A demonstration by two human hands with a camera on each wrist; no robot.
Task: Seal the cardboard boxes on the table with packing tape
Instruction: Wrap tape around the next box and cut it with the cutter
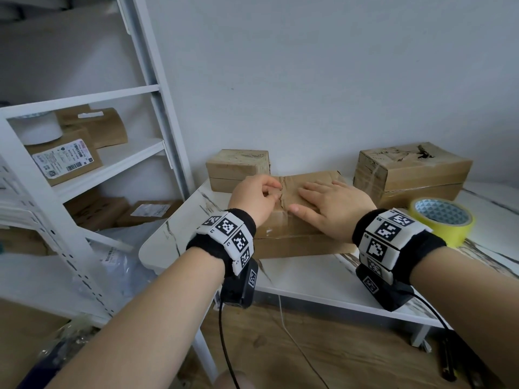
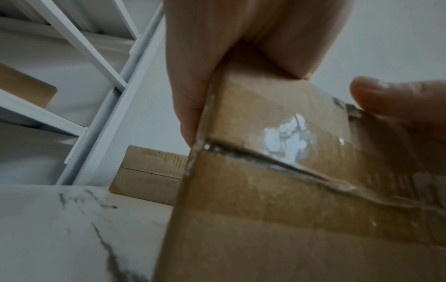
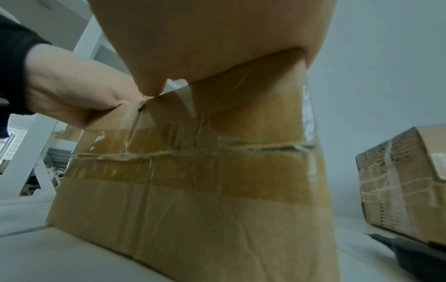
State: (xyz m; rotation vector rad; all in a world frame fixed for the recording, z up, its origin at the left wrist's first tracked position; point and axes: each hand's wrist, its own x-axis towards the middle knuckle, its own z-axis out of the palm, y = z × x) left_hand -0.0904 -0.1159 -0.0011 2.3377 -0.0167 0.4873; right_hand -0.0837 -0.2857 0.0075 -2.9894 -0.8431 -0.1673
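Note:
A flat cardboard box (image 1: 289, 242) lies on the white marbled table (image 1: 309, 276), with a wrinkled strip of clear tape (image 1: 285, 192) running across its top. My left hand (image 1: 272, 192) has its fingers curled and pinches that strip at its left edge. My right hand (image 1: 317, 197) lies flat on the lid just right of the strip, fingers straight. The left wrist view shows the box's taped side (image 2: 277, 190) with the right thumb (image 2: 398, 101) on top. In the right wrist view the left hand (image 3: 72, 91) sits at the top edge of the box (image 3: 193, 200). A yellow tape roll (image 1: 442, 220) stands beside my right wrist.
A small closed box (image 1: 238, 169) sits behind the left hand by the wall. A larger, heavily taped box (image 1: 412, 169) stands at the back right. A white shelf unit (image 1: 157, 141) with parcels stands close on the left. A dark object (image 3: 410, 253) lies on the table near the taped box.

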